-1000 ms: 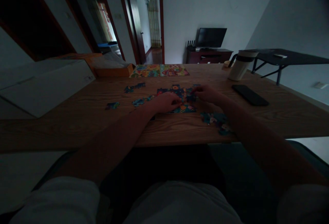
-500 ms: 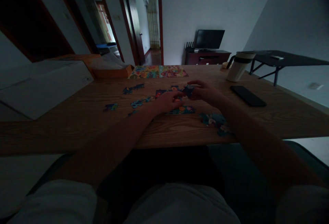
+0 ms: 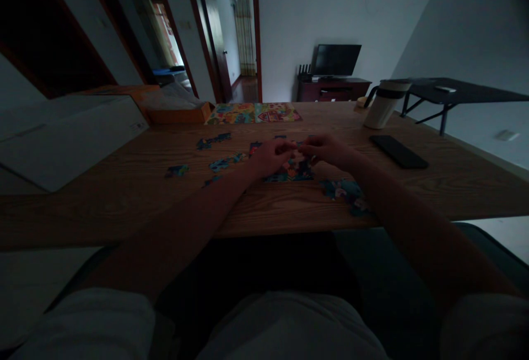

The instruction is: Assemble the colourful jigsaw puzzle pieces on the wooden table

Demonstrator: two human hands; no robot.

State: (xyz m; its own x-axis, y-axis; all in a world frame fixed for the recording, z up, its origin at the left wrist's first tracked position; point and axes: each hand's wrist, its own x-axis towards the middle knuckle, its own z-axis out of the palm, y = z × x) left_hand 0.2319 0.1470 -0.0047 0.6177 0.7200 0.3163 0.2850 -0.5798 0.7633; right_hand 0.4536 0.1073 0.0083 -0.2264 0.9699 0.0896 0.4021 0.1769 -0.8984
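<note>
A partly joined jigsaw puzzle of dark, colourful pieces lies in the middle of the wooden table. My left hand and my right hand meet just above it, fingertips pinched together over its far part. Both seem to grip a puzzle piece between them, but the dim light hides which hand holds it. Loose pieces lie to the left, one single piece further left, and a small heap sits under my right forearm.
A colourful picture sheet lies at the table's far edge beside an orange box. A white box fills the left side. On the right stand a white mug and a black phone.
My right hand lifted a piece off the table, then both hands came together over the puzzle's far part. The left hand rose slightly from the pieces.
</note>
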